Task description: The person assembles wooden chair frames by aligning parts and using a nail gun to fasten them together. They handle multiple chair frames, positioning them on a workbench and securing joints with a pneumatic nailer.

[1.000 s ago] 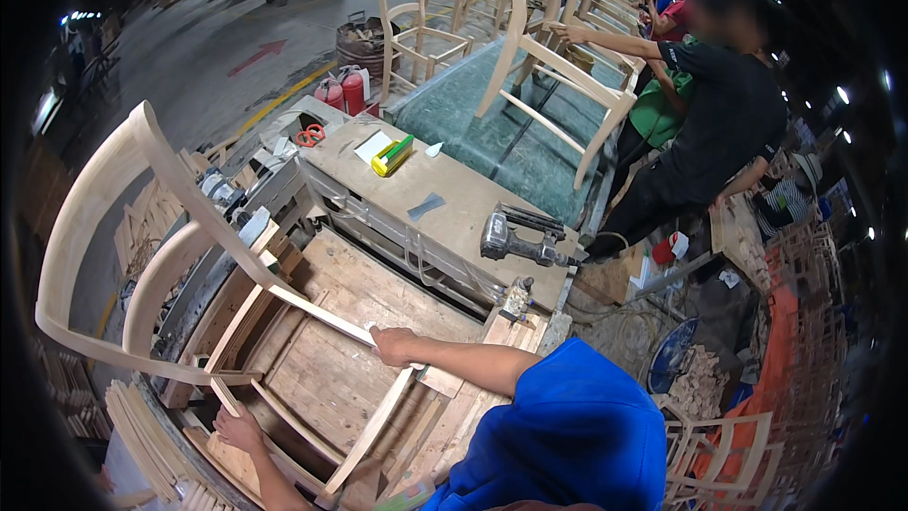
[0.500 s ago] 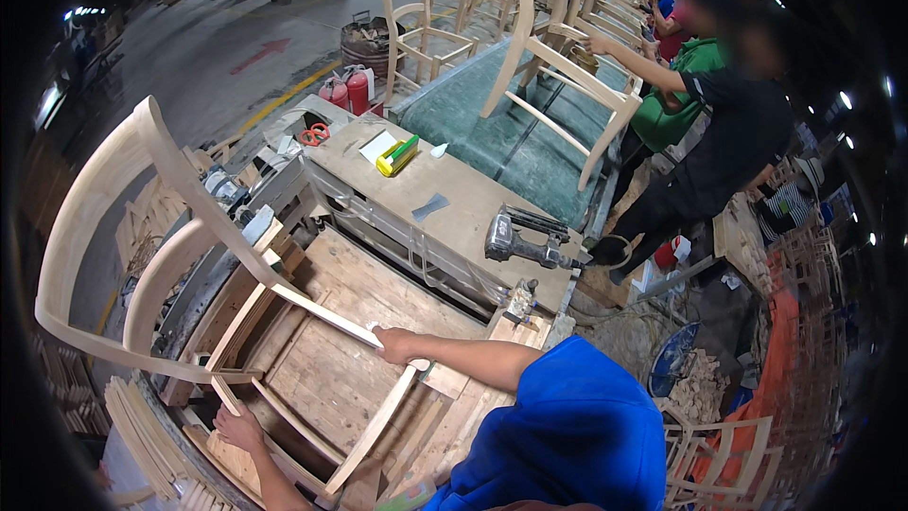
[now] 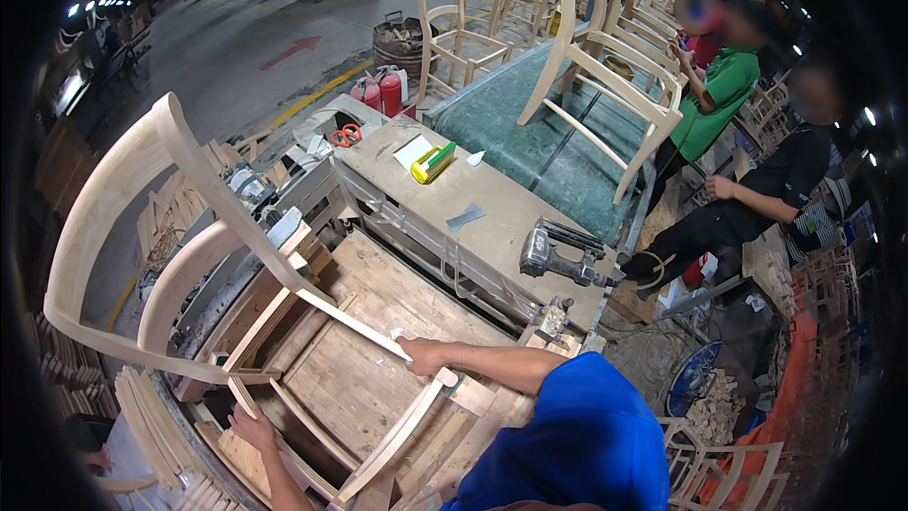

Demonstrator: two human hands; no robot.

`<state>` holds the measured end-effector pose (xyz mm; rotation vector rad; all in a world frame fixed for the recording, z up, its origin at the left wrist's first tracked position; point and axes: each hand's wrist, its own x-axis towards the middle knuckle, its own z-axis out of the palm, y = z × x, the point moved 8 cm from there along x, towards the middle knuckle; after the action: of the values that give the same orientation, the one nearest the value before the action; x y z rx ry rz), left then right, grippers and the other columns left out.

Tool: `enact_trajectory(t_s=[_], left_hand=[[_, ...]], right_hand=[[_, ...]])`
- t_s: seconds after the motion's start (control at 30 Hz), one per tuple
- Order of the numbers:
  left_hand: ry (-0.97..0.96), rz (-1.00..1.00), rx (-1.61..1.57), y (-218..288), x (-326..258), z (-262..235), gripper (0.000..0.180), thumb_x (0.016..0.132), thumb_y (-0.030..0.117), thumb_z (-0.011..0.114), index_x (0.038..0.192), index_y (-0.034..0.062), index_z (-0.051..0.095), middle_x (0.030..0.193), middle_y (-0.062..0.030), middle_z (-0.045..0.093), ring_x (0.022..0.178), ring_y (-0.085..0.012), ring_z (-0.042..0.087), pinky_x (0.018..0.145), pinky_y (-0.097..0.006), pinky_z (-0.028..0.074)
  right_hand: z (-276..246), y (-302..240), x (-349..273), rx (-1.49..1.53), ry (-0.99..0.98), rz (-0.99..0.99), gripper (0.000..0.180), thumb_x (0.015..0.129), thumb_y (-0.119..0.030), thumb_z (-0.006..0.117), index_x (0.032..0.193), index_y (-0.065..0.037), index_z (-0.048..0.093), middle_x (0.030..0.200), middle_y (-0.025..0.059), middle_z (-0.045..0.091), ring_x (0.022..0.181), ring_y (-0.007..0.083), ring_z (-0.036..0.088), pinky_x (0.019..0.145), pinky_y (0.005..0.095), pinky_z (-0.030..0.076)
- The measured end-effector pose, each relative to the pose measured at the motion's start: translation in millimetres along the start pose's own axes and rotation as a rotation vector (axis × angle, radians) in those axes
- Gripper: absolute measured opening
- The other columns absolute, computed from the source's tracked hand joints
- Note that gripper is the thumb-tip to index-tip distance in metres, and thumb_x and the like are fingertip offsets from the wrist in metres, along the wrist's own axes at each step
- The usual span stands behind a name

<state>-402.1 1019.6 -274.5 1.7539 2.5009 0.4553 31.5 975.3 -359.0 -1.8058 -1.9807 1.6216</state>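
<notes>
An unfinished wooden chair (image 3: 274, 248) lies tilted on the wooden workbench (image 3: 378, 293), its curved backrest rising at the left. My left hand (image 3: 253, 428) is closed round the chair's side rail at the lower left. Further right, my right hand (image 3: 423, 355) grips the other long rail near its end. A small white scrap shows at the fingertips of the right hand; its kind is not clear. The open seat frame lets the bench top show through.
Beyond the bench, a ledge (image 3: 397, 191) bears a nail gun (image 3: 560, 254), a yellow-green tool (image 3: 433, 163) and orange-handled scissors (image 3: 346, 135). Another chair (image 3: 605, 85) stands on a green table (image 3: 511, 147). Wood strips (image 3: 156, 435) are stacked at left. Several people stand at the right.
The whole view has shifted, so the scene sits further right. Both my hands keep their places on the chair. A person in black has drawn an arm back from the chair on the green table.
</notes>
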Motion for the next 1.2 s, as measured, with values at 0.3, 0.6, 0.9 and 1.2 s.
enact_trajectory(t_s=[0.3,0.6,0.9,1.2], left_hand=[[-0.004,0.065,0.132,12,-13,2,0.080,0.088,0.018,0.075,0.154,-0.0025,0.035,0.158,-0.0240,0.039,0.145,-0.0505,0.033,0.123,-0.052,0.024],[-0.169,-0.088,0.347,19,-58,0,0.093,0.081,-0.007,0.066,0.160,0.0018,0.019,0.168,-0.0217,0.019,0.150,-0.0532,0.023,0.122,-0.061,0.024],[-0.082,-0.003,0.380,20,-59,-1,0.095,0.078,-0.004,0.069,0.160,0.0010,0.021,0.170,-0.0211,0.016,0.151,-0.0519,0.024,0.118,-0.063,0.029],[-0.142,-0.067,0.417,34,-72,-15,0.097,0.078,0.000,0.075,0.160,0.0020,0.022,0.169,-0.0176,0.021,0.149,-0.0489,0.030,0.116,-0.062,0.034]], right_hand=[[5,7,0,0.308,0.049,-0.004,0.063,0.091,-0.016,0.063,0.148,-0.004,0.038,0.099,0.0200,0.070,0.085,0.0325,0.071,0.072,0.0427,0.057],[23,35,33,0.427,0.055,-0.041,0.046,0.091,-0.025,0.076,0.127,-0.002,0.060,0.085,0.0118,0.063,0.060,0.0173,0.059,0.044,0.0360,0.047],[-37,24,-52,0.050,0.363,-0.185,0.065,0.096,-0.048,0.069,0.143,-0.005,0.056,0.131,0.0217,0.065,0.121,0.0382,0.063,0.103,0.0432,0.051],[-141,87,-338,-0.368,1.212,0.364,0.049,0.095,-0.030,0.068,0.134,-0.002,0.059,0.116,0.0218,0.065,0.109,0.0378,0.063,0.095,0.0476,0.052]])
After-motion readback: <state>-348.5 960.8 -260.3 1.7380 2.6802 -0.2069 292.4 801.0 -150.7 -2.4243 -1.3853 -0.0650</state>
